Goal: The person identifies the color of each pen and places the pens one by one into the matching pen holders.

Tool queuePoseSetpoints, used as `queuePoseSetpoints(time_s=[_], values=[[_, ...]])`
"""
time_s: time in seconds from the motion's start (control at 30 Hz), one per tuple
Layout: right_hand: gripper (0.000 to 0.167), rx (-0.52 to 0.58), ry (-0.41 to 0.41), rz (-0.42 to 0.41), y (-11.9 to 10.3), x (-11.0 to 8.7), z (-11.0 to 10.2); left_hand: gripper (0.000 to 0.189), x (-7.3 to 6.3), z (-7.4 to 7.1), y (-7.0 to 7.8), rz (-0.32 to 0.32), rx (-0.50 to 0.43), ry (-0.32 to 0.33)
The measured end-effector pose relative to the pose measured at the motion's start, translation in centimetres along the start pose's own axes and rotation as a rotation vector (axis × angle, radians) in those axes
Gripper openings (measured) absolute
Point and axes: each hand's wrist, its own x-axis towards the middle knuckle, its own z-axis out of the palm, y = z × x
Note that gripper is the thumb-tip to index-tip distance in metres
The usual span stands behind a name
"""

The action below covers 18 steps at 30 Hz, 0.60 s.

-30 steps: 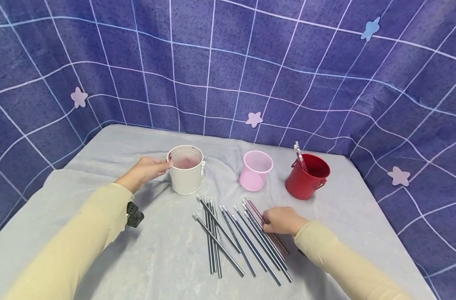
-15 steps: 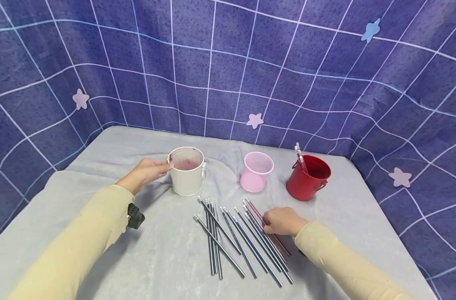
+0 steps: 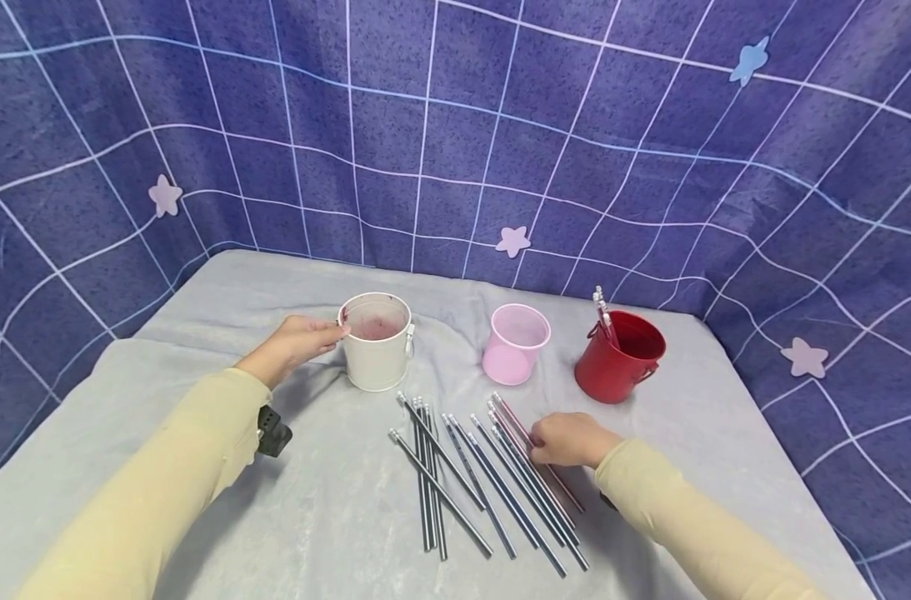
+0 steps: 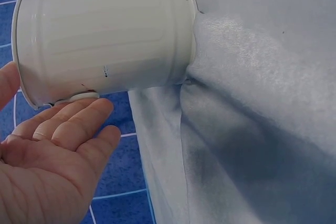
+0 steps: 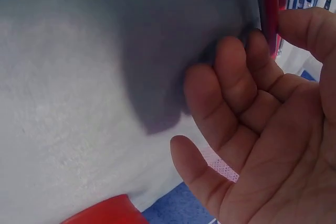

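Neither hand has moved appreciably since the earlier frame; only the head camera's framing has shifted slightly. Left hand [image 3: 293,340]: clamped on the rim of the white bucket [image 3: 376,365], thumb at the lip and the other fingers against the outer wall beside a handle mount. The bucket stands upright on the grey-covered table [image 3: 335,500]; reddish marks show inside it. Right hand [image 3: 571,439]: low over the right edge of the spread pencils, fingers curled, thumb and index finger closed on a red pencil [image 5: 269,3]. This grip is only partly seen at the edge of the right wrist view, so it may take in more than 1 pencil. Dark pencils [image 3: 442,452] lie to the left, several crossing below the white bucket, the rest in a slanting fan, silver ends pointing away from the person. Beyond the right hand stand a pink cup [image 3: 508,362] and, farther right, a red bucket [image 3: 608,371] with upright pencils [image 3: 603,310] leaning at its left rim. Behind the table hangs a blue curtain [image 3: 455,125] with a pale grid and 4 star shapes [image 3: 513,242].
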Motion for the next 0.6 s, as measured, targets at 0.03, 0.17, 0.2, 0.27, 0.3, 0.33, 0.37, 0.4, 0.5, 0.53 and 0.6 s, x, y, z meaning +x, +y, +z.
queuePoseSetpoints(time_s=[0.03, 0.17, 0.2, 0.27, 0.3, 0.33, 0.37, 0.4, 0.5, 0.53, 0.6], values=[[0.019, -0.001, -0.002, 0.001, 0.0, 0.0, -0.1, 0.055, 0.0, 0.0, 0.0, 0.001, 0.001, -0.003], [0.020, 0.005, -0.001, 0.000, 0.0, -0.1, -0.5, 0.055, -0.1, 0.0, 0.1, 0.006, 0.002, -0.009], [0.021, 0.005, -0.002, 0.001, 0.0, -0.1, -0.5, 0.055, -0.1, 0.0, 0.2, 0.007, 0.003, -0.009], [0.021, 0.005, -0.001, 0.006, -0.1, -0.2, -0.7, 0.055, 0.0, 0.0, 0.2, 0.010, 0.007, -0.013], [0.021, 0.005, -0.002, 0.011, -0.1, -0.2, -0.9, 0.056, 0.0, 0.0, 0.1, 0.012, 0.009, -0.015], [0.021, 0.004, -0.001, 0.015, -0.1, -0.2, -1.0, 0.056, 0.0, 0.0, 0.1, 0.012, 0.010, -0.016], [0.021, 0.002, -0.001, 0.018, -0.2, -0.3, -1.2, 0.056, 0.0, 0.0, 0.1, 0.012, 0.008, -0.017], [0.021, 0.002, -0.001, 0.019, -0.2, -0.3, -1.3, 0.056, 0.1, 0.0, 0.1, 0.011, 0.010, -0.017], [0.021, -0.008, -0.013, 0.022, -0.3, -0.3, -1.9, 0.056, 0.1, 0.0, 0.0, 0.004, 0.020, -0.010], [0.021, -0.008, -0.018, 0.021, -0.4, -0.4, -2.0, 0.055, 0.1, -0.1, 0.0, 0.004, 0.019, -0.009], [0.020, -0.008, -0.031, 0.029, -0.5, -0.3, -2.4, 0.055, 0.1, -0.1, 0.0, 0.007, 0.019, -0.008]])
